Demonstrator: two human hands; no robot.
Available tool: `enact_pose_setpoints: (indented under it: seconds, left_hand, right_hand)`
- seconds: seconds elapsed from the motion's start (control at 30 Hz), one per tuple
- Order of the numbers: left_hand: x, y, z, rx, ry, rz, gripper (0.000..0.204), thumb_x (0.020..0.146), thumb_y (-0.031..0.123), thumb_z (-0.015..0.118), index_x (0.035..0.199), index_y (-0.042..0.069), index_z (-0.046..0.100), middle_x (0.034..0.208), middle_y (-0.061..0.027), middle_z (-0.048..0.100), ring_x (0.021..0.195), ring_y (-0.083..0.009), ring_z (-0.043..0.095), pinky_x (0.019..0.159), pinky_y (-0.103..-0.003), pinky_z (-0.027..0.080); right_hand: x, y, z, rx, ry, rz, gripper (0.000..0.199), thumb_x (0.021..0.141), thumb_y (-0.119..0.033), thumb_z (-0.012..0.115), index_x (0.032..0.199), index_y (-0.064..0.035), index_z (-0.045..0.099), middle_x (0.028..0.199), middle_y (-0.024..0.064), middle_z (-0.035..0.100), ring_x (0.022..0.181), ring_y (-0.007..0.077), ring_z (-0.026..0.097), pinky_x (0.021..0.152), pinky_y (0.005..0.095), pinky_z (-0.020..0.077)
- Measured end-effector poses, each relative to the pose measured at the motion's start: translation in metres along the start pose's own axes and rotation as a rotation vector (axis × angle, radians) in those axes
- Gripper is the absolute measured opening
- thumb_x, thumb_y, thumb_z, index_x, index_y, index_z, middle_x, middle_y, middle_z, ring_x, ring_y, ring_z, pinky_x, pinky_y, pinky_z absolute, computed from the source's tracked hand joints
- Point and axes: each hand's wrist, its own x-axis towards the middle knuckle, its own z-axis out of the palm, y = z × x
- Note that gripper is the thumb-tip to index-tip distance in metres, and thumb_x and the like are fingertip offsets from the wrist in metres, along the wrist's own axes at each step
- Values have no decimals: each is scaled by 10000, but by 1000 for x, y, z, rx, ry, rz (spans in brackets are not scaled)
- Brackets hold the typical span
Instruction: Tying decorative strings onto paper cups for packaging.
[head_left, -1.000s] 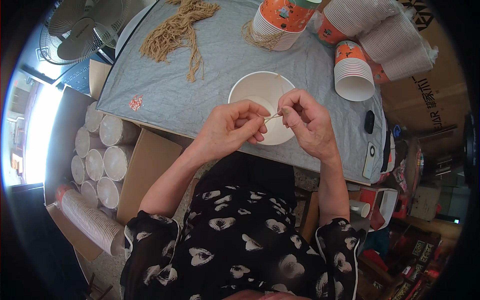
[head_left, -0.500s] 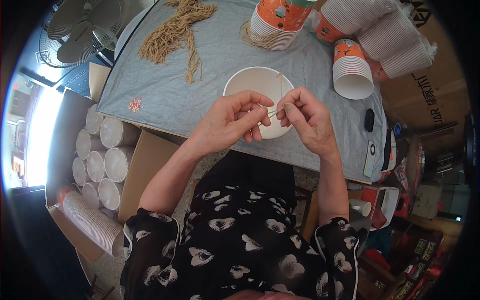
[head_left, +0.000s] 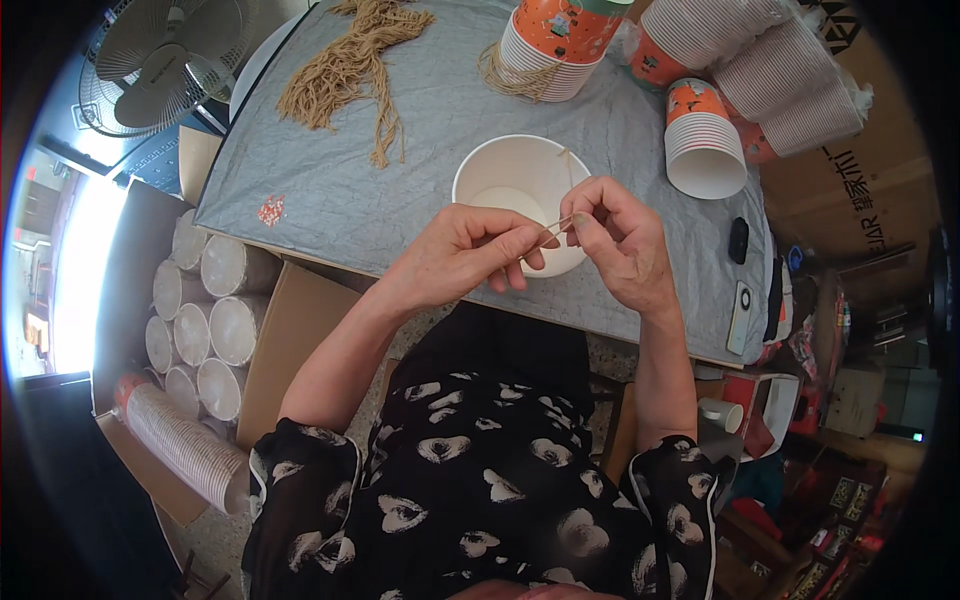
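1. Looking down from head height, the nearest thing is the person's own black blouse with a pale heart-like print (head_left: 470,480), filling the lower middle; both bare forearms rise from it toward the table.
2. Left hand (head_left: 462,255) — fingers curled, thumb and forefinger pinched shut on one end of a thin tan string (head_left: 553,229).
3. Right hand (head_left: 618,238) — also closed, its fingertips pinching the other end of the same string, so the short length stretches between the two hands, which almost touch.
4. Directly under and just beyond the hands stands a white round paper bowl (head_left: 512,180), open side up, on a grey wrinkled table cover (head_left: 420,120). A bit of string shows at its far rim; whether it joins the held piece cannot be told.
5. Left of the table, lower down, an open brown cardboard box (head_left: 290,340) holds stacks of white paper cups (head_left: 215,310) lying on their sides.
6. Farther on the table, right of the bowl, a stack of orange-patterned paper bowls (head_left: 702,140) stands upside down; a small black object (head_left: 739,240) lies near the table's right edge.
7. Farthest back lie a loose bundle of tan strings (head_left: 350,65), another orange-patterned stack (head_left: 555,45) resting on more strings, and sleeves of white cups (head_left: 780,70). A white electric fan (head_left: 160,60) stands at the top left.
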Motion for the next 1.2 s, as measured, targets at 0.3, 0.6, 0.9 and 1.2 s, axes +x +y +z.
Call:
enact_pose_setpoints:
  seconds: [0.3,0.6,0.9,1.2]
  left_hand:
    - [9,-16,1,-41,188,118,212,972,156,694,1127,24,755,882,-26,726,721,-60,649,639,-223,544]
    - [12,-23,13,235,322,307,115,919,70,719,1007,-2,742,839,-44,728,657,-88,676,573,-234,541]
    - [20,-32,16,509,504,709,157,857,-21,745,1005,24,722,866,-52,715,655,-105,692,537,-227,535]
    - [16,-37,17,654,570,737,168,857,14,753,1006,81,715,897,-40,714,717,-139,706,572,-277,559]
  right_hand:
    - [4,-2,6,28,96,45,69,1002,-54,527,963,-11,563,916,22,600,777,56,536,700,214,452]
    - [16,3,10,228,186,182,128,1001,-120,622,963,3,618,719,19,641,579,39,542,500,187,417]
    - [15,13,15,436,136,327,162,967,-155,682,938,-6,627,636,38,617,442,56,481,382,186,332]
    - [14,14,18,412,96,381,187,976,-179,673,894,-20,618,599,28,596,419,52,462,374,187,314]
